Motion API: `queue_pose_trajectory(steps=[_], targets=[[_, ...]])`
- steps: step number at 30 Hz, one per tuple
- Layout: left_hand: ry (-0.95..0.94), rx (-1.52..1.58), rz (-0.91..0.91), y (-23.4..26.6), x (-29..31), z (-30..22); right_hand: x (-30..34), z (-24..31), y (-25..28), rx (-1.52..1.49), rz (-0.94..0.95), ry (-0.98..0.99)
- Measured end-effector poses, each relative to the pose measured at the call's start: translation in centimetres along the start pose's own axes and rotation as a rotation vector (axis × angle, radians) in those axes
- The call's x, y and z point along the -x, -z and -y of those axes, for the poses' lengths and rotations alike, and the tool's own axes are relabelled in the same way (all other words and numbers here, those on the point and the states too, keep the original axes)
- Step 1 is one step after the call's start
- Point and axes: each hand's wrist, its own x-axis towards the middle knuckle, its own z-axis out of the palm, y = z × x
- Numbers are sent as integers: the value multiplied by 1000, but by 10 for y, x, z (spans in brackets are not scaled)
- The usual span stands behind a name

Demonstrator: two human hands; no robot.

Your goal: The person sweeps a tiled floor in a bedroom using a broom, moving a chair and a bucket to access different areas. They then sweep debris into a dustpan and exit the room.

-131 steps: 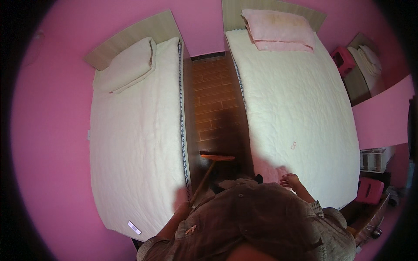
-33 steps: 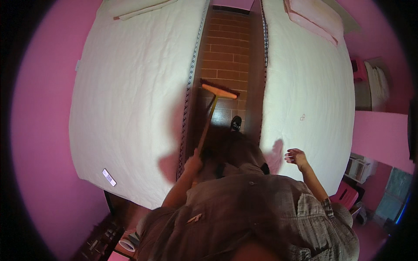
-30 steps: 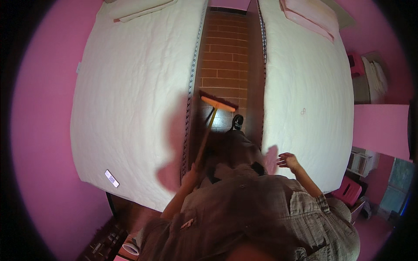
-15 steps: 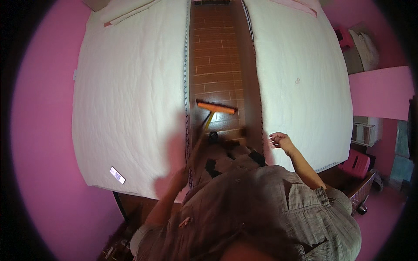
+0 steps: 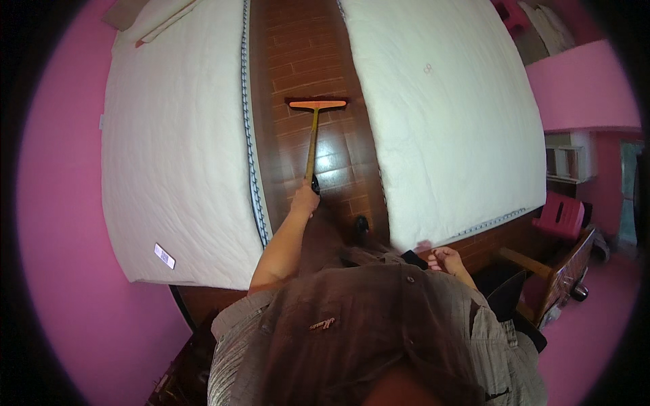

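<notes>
A broom (image 5: 313, 135) with a yellow handle, an orange head and dark bristles reaches along the brown tiled floor (image 5: 303, 51) between two beds. My left hand (image 5: 306, 199) is closed around its handle, with the arm stretched forward. The broom head rests crosswise on the floor, well ahead of my feet. My right hand (image 5: 443, 259) is beside my waist, near the close corner of the right bed, its fingers loosely bent and apart with nothing visible in them. Dark shoe tips show below the broom and farther right.
White-covered beds flank the aisle: a left bed (image 5: 176, 149) and a right bed (image 5: 450, 142). A phone (image 5: 164, 256) lies on the left bed's near corner. On the right are a pink stool (image 5: 562, 215), a wooden chair (image 5: 565, 271) and a white rack (image 5: 567, 164).
The broom head has gone farther forward along the aisle and now sits squarely across it. My left arm has extended forward; my right hand has come back from above the bed toward my waist.
</notes>
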Motion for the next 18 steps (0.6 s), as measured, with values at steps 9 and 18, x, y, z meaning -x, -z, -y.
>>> queue_pose_trajectory(steps=[9,18], targets=[[79,-157,124,-94,224,158,19,-81,105,150,-92,-138],[431,133,228,-42,362,163,-6,-25,68,55,83,200]])
